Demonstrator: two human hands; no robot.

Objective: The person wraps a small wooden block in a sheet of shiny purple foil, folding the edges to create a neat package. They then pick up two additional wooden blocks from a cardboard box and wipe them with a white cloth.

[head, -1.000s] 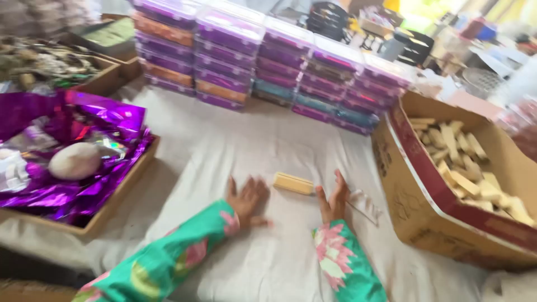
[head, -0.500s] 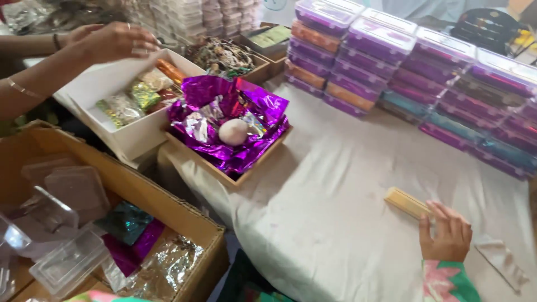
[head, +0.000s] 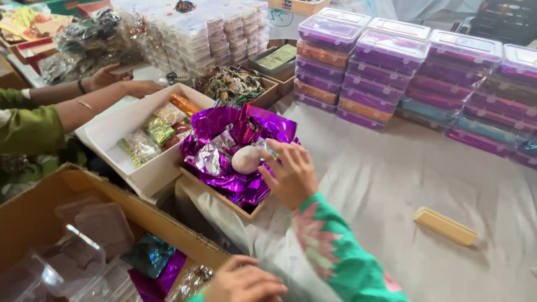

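Note:
My right hand (head: 291, 174), in a green flowered sleeve, reaches into a shallow box lined with shiny purple foil (head: 221, 178). Its fingers are apart and rest on the foil beside a pale round lump (head: 245, 159) and some silvery wrappers (head: 210, 158). My left hand (head: 244, 284) is at the bottom edge, fingers curled, over the rim of a big cardboard box (head: 142, 212) holding clear plastic containers (head: 84, 251) and foil packets. What the left fingers hold is hidden. A tan oblong block (head: 446, 226) lies on the white cloth to the right.
Another person's arms (head: 89, 100) reach over a white box of wrapped packets (head: 146, 137) at left. Stacks of purple-lidded clear boxes (head: 391, 72) line the back, with more stacked containers (head: 201, 36) and trays of dark dried items (head: 230, 84) behind.
My view has swung left and closer. My right hand left the cloth near the tan block and reached into the purple foil box. My left hand came into view over the cardboard box.

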